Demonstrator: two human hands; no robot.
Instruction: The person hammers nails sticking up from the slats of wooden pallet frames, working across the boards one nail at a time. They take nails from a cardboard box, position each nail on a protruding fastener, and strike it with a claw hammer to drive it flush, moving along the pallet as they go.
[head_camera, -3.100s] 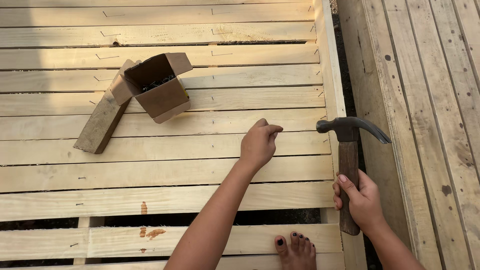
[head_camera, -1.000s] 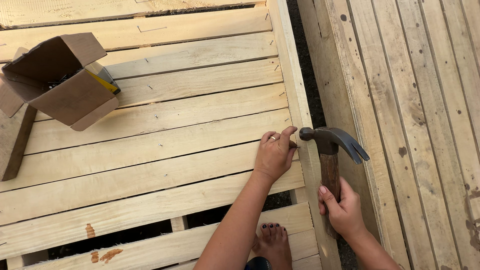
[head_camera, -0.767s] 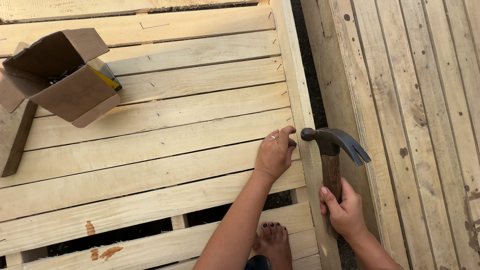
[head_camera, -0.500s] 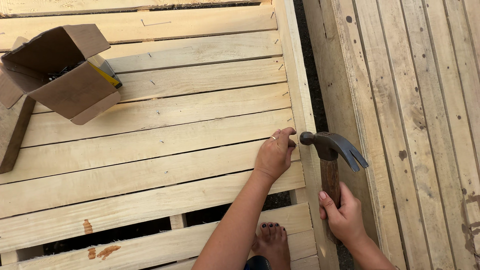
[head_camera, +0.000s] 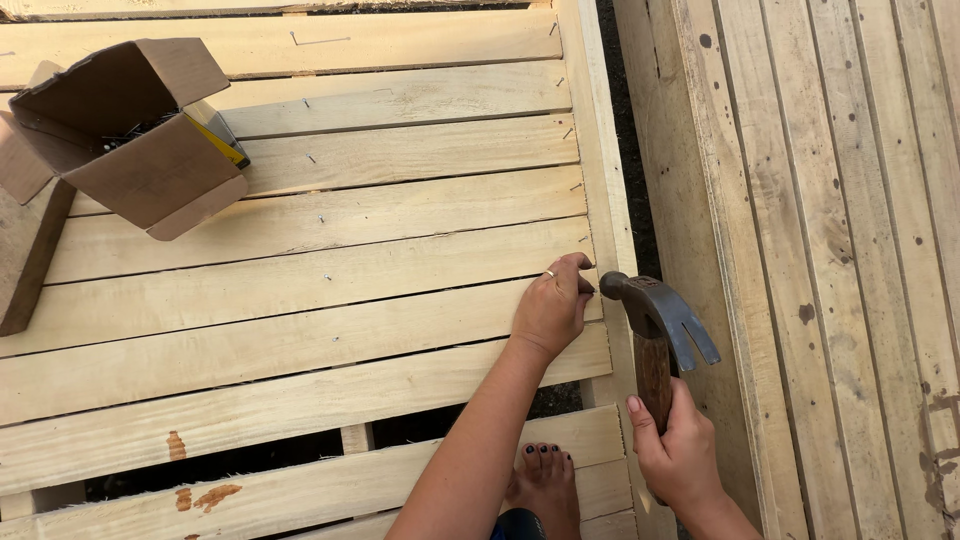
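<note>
The right hand (head_camera: 682, 452) is clamped on the brown wooden handle of a dark steel claw hammer (head_camera: 655, 330), its head just beside the left hand (head_camera: 550, 310), whose fingertips pinch together on a pale wooden pallet slat (head_camera: 300, 285). Farther off sits an open brown cardboard box (head_camera: 130, 130).

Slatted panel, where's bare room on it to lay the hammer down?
Bare slats run between the cardboard box and the left hand. It is crowded at the right edge, where that hand and the hammer in the right hand meet.

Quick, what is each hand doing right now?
Left hand: fingers pinched at the slat's end; any nail there cannot be told.
Right hand: closed on the hammer.
</note>
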